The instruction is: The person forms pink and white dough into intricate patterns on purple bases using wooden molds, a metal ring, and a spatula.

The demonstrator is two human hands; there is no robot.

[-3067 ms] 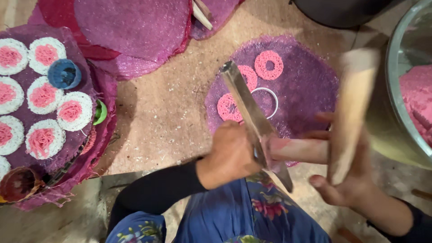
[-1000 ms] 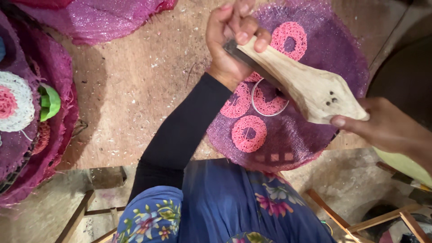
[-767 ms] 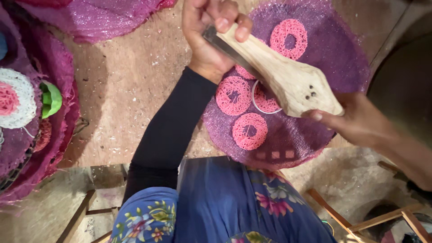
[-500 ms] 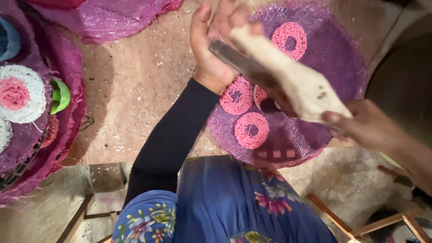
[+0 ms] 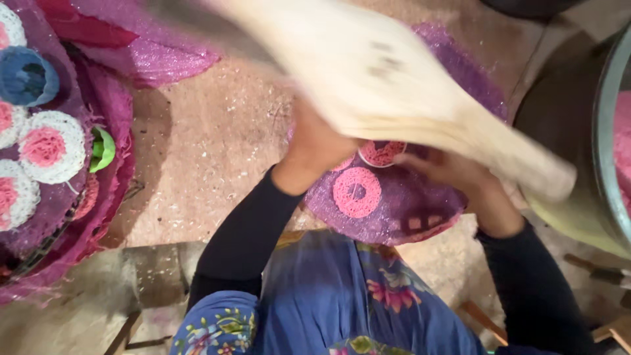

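**Blurred wooden paddle sweeps across the frame above a mat of pink rings**

A pale, flat wooden paddle (image 5: 394,98) with a broad blade and a narrowing handle runs as a heavy blur from the upper middle of the frame down to the right, where its end reaches the edge of a metal basin. Small dark spots show on its face, but nothing sharper can be made out.

Under the paddle, in the centre, lies a round purple mesh mat (image 5: 407,210). A pink ring of stringy strands (image 5: 356,192) rests on it, and just above sits a second pink ring with a white rim (image 5: 382,152), partly covered.

The left hand (image 5: 319,148), in a black sleeve, reaches up to the mat's left edge; its fingers are hidden behind the paddle, so their grip cannot be told. The right hand (image 5: 453,172) lies over the mat's right side, blurred, fingers likewise unreadable.

At the right edge a large round metal basin (image 5: 601,158) is cut off by the frame; pink mass shows inside it. At the left, a stack of magenta mesh mats (image 5: 112,131) carries white-and-pink rings (image 5: 51,146), a blue ring (image 5: 27,75) and a green piece (image 5: 102,148), partly cropped.
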